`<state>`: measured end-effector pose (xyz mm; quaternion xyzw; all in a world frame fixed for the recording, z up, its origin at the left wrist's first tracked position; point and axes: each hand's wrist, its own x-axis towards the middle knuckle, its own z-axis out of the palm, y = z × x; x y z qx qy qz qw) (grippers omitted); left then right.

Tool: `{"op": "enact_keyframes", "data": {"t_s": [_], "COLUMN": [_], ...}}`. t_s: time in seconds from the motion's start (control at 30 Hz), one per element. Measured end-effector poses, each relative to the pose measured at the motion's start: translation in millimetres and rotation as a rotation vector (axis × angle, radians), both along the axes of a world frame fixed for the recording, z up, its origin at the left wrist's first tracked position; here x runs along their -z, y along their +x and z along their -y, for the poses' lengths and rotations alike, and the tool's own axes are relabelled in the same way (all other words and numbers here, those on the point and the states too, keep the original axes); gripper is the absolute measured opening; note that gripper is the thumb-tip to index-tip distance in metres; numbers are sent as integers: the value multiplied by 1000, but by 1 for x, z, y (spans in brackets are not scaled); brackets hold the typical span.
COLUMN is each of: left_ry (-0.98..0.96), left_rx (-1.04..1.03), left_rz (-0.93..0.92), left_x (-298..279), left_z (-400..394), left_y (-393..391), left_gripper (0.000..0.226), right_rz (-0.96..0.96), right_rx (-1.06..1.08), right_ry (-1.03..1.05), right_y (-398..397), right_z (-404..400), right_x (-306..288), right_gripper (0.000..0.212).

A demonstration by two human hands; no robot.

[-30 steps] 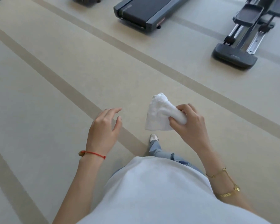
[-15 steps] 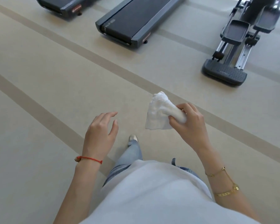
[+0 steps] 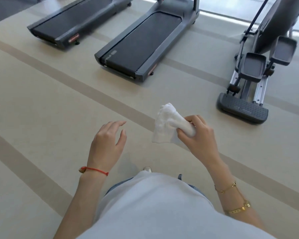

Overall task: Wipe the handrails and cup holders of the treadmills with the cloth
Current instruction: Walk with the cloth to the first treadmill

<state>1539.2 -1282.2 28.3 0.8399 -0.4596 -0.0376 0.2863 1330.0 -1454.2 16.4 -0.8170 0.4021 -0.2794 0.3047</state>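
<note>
— What's in front of you?
— Beige floor (image 3: pixel 41 104) with darker stripes. Two treadmills: the nearer treadmill (image 3: pixel 141 44) dead ahead, the second treadmill (image 3: pixel 76 23) to its left. An elliptical trainer (image 3: pixel 254 80) stands at the right.
— And your hands?
— My right hand (image 3: pixel 199 138) is closed round the white cloth (image 3: pixel 166 125), bunched, in the air, well short of the machines. My left hand (image 3: pixel 107 142) is open, fingers spread, holding nothing.

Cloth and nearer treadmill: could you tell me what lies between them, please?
Only bare floor with a darker stripe separates the cloth from the nearer treadmill, per the head view.
</note>
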Motion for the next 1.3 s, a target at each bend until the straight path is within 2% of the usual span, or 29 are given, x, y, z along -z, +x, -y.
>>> {"op": "enact_keyframes", "data": {"t_s": [0.43,0.87,1.03,1.3], "left_ry": [48,-15,-24,-30], "left_rx": [151,139,111,155], "left_rz": [-55,-60,-78,-82], "left_x": [0,-16,-19,1], "left_z": [233,526,605,749], "left_y": [117,188,213,273], "left_gripper": [27,29,28,27], "right_rz": [-14,-22,-39,-33], "right_rx": [182,115,103,131], "right_ry": [24,-16,-6,0], "right_y": [89,166,195,251], "right_z": [197,492,578,708], "right_x": [7,-12,-19,4], "right_gripper": [22,22,21,22]}}
